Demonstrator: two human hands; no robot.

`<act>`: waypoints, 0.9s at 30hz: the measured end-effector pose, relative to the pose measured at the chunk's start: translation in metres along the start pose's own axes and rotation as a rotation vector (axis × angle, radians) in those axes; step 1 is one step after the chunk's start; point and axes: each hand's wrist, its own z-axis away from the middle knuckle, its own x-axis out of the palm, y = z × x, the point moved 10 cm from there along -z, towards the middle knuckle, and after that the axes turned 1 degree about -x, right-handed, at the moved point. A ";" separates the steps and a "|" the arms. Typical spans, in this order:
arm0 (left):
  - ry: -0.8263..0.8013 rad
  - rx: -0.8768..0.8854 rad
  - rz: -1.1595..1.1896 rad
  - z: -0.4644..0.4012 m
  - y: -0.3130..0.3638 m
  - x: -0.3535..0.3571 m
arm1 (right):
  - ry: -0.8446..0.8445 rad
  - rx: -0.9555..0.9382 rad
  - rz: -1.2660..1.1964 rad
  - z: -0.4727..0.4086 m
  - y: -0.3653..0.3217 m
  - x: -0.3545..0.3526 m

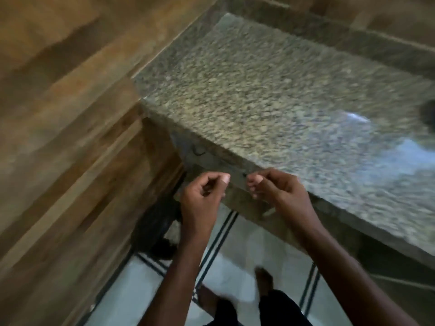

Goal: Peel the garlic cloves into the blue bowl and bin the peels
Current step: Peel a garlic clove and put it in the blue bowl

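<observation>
We see the bench (270, 95) as speckled grey-green granite, polished enough to throw back a pale glossy glare on its right side. Beside it, the wall panelling (58, 102) looks like brown wood-grain boards with a soft sheen. The floor (247, 243) below is smooth, pale, shiny tile with dark inlaid lines.
</observation>
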 end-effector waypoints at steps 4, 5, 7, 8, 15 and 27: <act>-0.143 0.060 0.024 0.033 0.056 0.111 | 0.162 -0.074 -0.004 0.038 -0.018 -0.128; -0.175 0.064 0.021 0.043 0.063 0.141 | 0.197 -0.069 -0.021 0.047 -0.014 -0.160; -0.251 0.083 0.001 0.068 0.076 0.209 | 0.270 -0.049 -0.062 0.066 -0.002 -0.229; -0.288 0.089 -0.005 0.081 0.079 0.243 | 0.305 -0.044 -0.075 0.074 0.006 -0.261; -0.478 0.009 -0.005 0.156 0.068 0.460 | 0.467 -0.004 -0.019 0.113 0.069 -0.458; -0.405 0.411 -0.798 0.140 0.007 0.643 | 0.667 0.204 0.452 0.086 0.184 -0.634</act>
